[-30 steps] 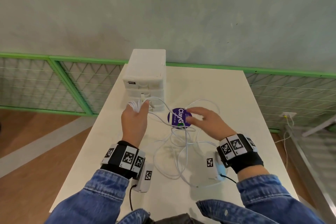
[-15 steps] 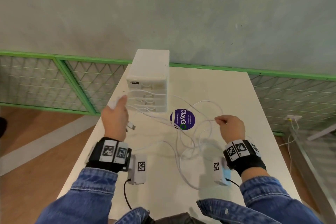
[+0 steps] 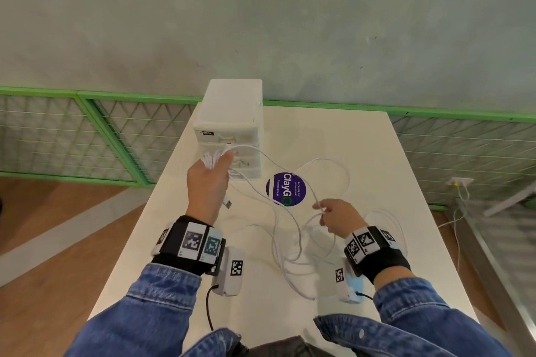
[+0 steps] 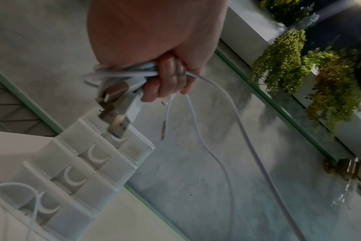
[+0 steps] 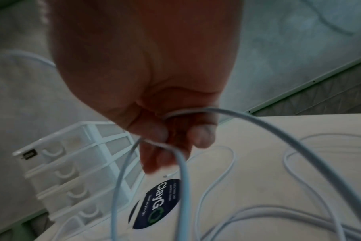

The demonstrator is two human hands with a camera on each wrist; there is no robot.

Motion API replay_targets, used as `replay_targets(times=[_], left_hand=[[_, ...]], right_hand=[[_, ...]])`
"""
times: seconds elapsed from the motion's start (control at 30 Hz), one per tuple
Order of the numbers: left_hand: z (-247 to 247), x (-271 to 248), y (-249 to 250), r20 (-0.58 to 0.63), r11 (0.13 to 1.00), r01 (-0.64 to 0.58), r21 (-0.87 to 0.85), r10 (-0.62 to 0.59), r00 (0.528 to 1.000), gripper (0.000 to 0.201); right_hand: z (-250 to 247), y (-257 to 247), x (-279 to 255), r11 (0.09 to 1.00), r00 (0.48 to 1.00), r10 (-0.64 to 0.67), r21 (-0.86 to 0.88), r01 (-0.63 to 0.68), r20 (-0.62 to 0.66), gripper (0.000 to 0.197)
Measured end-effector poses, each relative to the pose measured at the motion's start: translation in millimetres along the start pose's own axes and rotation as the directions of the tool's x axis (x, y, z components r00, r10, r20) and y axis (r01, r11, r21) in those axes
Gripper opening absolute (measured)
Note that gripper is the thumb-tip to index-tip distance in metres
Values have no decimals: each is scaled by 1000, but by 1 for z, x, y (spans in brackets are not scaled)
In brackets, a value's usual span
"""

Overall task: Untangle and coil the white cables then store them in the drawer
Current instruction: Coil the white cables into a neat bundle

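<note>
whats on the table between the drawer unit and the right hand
In the head view, the round purple ClayGo sticker lies between the drawer unit and the right hand, with white cable strands running across that stretch.

White cables (image 3: 293,229): thin, round, several tangled in loose loops on the tabletop (image 3: 362,153), between the purple sticker and the near edge. One bundle of loops bunched in the left hand (image 3: 206,182), raised just in front of the drawer unit (image 3: 232,113); USB plugs (image 4: 115,117) hang from that bundle, metal ends down. One strand runs in an arc from the left hand across to the right hand (image 3: 338,216), which pinches it above the tabletop; the strand loops round the fingers (image 5: 155,132). Another loop lies far right near the tabletop edge. Drawer unit: white plastic, small, stacked drawers with curved handles, all closed, upright at the far left of the tabletop.
</note>
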State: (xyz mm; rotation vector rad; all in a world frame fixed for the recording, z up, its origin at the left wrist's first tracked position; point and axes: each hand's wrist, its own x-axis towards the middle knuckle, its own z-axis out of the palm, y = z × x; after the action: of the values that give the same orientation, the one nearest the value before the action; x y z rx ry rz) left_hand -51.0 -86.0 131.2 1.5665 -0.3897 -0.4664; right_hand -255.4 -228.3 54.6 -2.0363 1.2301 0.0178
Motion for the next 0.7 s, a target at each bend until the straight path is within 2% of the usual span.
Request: replay_targets(times=[0.07,0.2,0.33,0.4,0.5,0.57,0.63,0.7], left_hand=[[-2,3,-3,-7,993,-28,112,29,1000,42],[-2,5,-20,101,938,-51,343,17,995,42],[10,-5,-30,207,823,-126,554,10,978,41],[15,-8,-31,223,767,-162,621,25,974,48],[18,-10,-26,212,656,-214,724,83,974,51],[16,-9,-26,201,593,-224,774,106,974,51],[13,-8,-26,204,513,-226,828,98,974,57],[14,-9,-23,250,444,-265,856,92,964,59]], right_hand=[[-4,-7,-1,997,1000,17,-74,-18,-11,40],[-21,-19,-1,974,981,-70,-225,28,-180,28],[-28,-39,-2,982,950,-139,-162,96,-278,30],[-29,-48,-7,991,936,-119,-104,88,-331,46],[-30,-56,-13,995,928,-103,-25,101,-359,89],[-29,-57,-15,985,923,-138,45,165,-359,101],[-26,-59,-16,969,923,-196,79,234,-331,90],[-21,-64,-19,948,929,-244,134,289,-277,66]])
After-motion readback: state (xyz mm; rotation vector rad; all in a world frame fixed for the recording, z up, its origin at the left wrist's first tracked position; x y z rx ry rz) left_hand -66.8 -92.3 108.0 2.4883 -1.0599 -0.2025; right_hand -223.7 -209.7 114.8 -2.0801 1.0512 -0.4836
